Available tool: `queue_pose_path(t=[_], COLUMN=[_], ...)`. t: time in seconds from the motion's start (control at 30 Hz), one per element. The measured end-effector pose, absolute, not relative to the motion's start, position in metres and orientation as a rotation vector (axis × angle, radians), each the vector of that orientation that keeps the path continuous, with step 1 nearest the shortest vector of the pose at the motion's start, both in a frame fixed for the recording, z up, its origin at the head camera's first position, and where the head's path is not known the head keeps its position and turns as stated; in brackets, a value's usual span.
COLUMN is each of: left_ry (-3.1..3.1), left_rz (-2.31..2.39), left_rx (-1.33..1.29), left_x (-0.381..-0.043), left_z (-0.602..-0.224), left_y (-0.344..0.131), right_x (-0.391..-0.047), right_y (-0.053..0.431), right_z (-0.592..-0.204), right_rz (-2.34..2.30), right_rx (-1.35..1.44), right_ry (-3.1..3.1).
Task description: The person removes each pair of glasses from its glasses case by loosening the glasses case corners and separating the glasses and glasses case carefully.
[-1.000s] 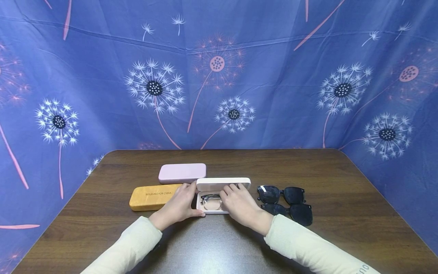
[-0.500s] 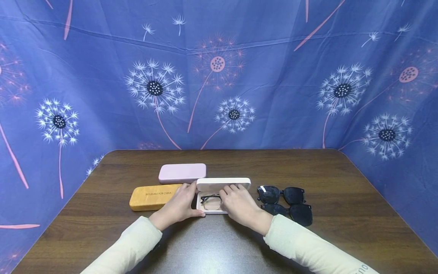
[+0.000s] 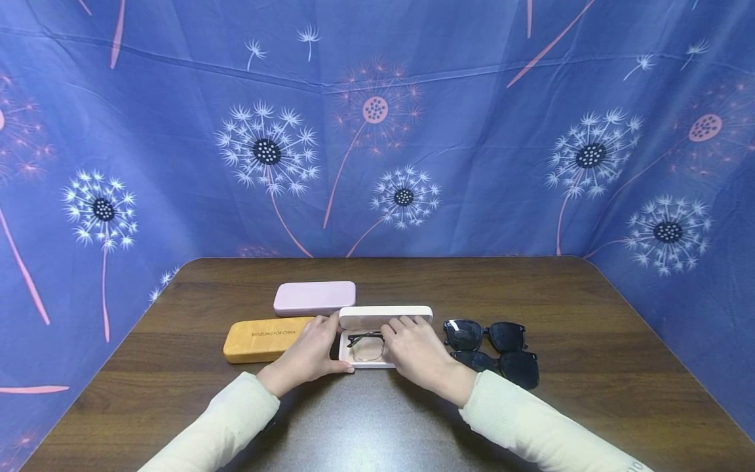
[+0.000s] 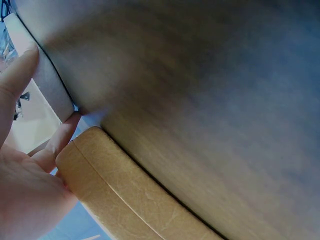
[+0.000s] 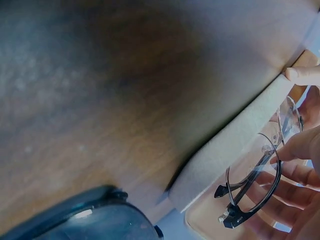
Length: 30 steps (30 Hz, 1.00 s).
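Observation:
A white glasses case point(image 3: 368, 365) stands with its lid raised in the middle of the table. My left hand point(image 3: 308, 352) grips its left end, thumb at the front corner and fingers toward the hinge side. Inside the case are eyeglasses point(image 3: 367, 335) with a black upper rim and clear lenses. My right hand point(image 3: 417, 351) covers their right half in the head view. From the right wrist, the eyeglasses point(image 5: 250, 212) appear tilted, temples folded, with my thumb and fingers pinching the frame near the bridge.
A yellow glasses case point(image 3: 265, 341) lies closed beside my left hand, with a closed pink case point(image 3: 314, 297) behind it. Two pairs of dark sunglasses point(image 3: 507, 337) lie to the right of my right hand. A blue dandelion-print cloth point(image 3: 472, 196) hangs behind the table.
My right hand has shifted slightly to the right, and the eyeglasses have moved a little the same way inside the case. My left hand and the case have stayed put.

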<state>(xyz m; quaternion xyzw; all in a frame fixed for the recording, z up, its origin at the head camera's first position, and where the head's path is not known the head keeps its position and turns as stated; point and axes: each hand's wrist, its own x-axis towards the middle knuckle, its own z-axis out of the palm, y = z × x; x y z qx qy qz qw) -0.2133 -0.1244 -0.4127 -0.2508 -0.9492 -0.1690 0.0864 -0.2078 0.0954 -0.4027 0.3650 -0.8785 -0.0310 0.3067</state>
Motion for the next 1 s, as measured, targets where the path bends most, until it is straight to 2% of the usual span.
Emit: queue_pose_path(t=[1.0], left_ry=[-2.838], left_rz=[-0.532], left_rx=[-0.742], left_x=[-0.215], left_z=[-0.414], left_y=[-0.124], right_x=[-0.182], right_y=[0.121], right_z=[-0.395], right_rz=[-0.118], right_rx=[0.959], right_ry=[-2.349])
